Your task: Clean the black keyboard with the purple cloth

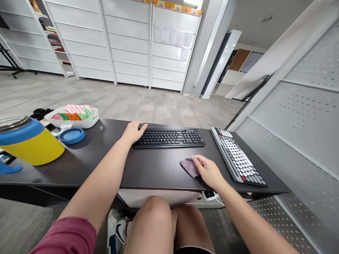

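A black keyboard (pixel 169 137) lies flat on the dark desk in front of me. My left hand (pixel 134 132) is at its left end, thumb over the corner and fingers curled at the back edge. Between the fingers of my right hand (pixel 208 171) is pinched a small cloth (pixel 190 167) with a fine dark and pale pink stripe pattern. The cloth is just above or on the desktop, in front of the keyboard's right half; whether it touches the desk is unclear. To the right, a grey keyboard (pixel 237 155) with white, grey and red keys lies at a slant.
At the left are a yellow and blue container (pixel 39 144), a blue lid (pixel 71 135) and a white basket (pixel 76 123) of colourful packets. A perforated grey panel (pixel 299 116) borders the desk's right side. The desk's front edge (pixel 159 188) runs above my knees, near a small white device (pixel 210 195).
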`<state>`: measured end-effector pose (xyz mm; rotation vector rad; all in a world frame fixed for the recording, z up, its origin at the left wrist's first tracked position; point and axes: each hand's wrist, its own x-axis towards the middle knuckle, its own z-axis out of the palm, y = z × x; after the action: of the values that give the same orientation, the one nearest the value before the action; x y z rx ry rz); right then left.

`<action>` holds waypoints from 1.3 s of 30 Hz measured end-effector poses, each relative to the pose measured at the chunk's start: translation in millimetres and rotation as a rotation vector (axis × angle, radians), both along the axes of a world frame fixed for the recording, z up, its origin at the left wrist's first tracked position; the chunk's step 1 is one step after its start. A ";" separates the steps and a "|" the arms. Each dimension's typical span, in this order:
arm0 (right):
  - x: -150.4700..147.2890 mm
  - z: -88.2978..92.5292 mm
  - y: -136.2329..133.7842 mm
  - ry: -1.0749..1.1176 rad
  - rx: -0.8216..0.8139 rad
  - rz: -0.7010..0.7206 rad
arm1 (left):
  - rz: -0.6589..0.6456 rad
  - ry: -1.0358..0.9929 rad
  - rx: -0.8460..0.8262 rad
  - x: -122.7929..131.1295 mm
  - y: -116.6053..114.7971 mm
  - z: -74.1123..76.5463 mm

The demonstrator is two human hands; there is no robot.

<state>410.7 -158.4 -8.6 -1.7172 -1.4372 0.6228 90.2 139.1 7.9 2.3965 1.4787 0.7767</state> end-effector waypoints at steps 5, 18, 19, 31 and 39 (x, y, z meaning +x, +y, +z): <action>1.8 -11.2 3.3 -0.027 0.069 -0.144 | -0.176 0.304 -0.048 26.8 -24.7 6.4; -2.8 -4.2 10.1 -0.072 0.081 -0.164 | -0.184 0.556 -0.249 38.1 -62.7 34.5; -2.8 -4.2 10.2 -0.065 0.085 -0.166 | -0.177 0.563 -0.255 37.4 -71.1 34.9; 0.7 -5.5 12.5 0.011 0.124 -0.141 | -0.098 0.668 -0.329 47.6 -148.9 37.7; 3.0 -7.1 12.3 0.070 0.127 -0.130 | -0.189 0.769 -0.396 80.2 -123.6 67.3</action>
<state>413.7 -146.1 -15.7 -1.6580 -1.2780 0.5060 170.4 15.5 75.2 2.5532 1.4005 -0.5076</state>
